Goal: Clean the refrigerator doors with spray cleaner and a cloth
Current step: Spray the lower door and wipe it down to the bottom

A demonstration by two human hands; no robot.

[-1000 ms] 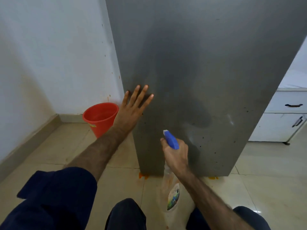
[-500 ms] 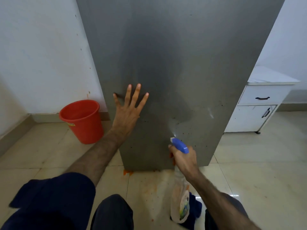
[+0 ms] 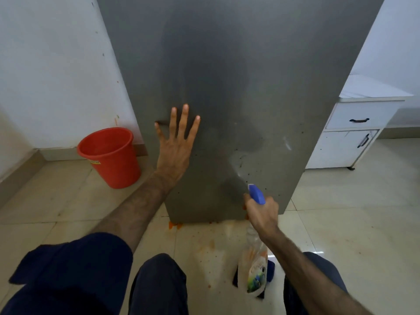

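Fingers of the left hand [image 3: 176, 147] are straight and fanned apart, palm laid flat against the grey refrigerator door [image 3: 227, 87], low on its left side. Those of the right hand [image 3: 262, 213] are curled round the neck of the spray bottle [image 3: 255, 267], just under its blue nozzle [image 3: 256, 193], which is aimed up at the door's lower right part.

That door fills the middle of the view and runs down to the tiled floor [image 3: 352, 212], its lower half peppered with dark specks and a pale wet smear near the nozzle. A white cabinet [image 3: 354, 133] with black handles stands to the right. At the left a red bucket [image 3: 111, 155] sits on the floor beside the refrigerator. The clear bottle hangs below the right hand, and a blue cloth [image 3: 270, 271] lies on the floor behind its base. Orange stains mark the tiles at the door's foot.
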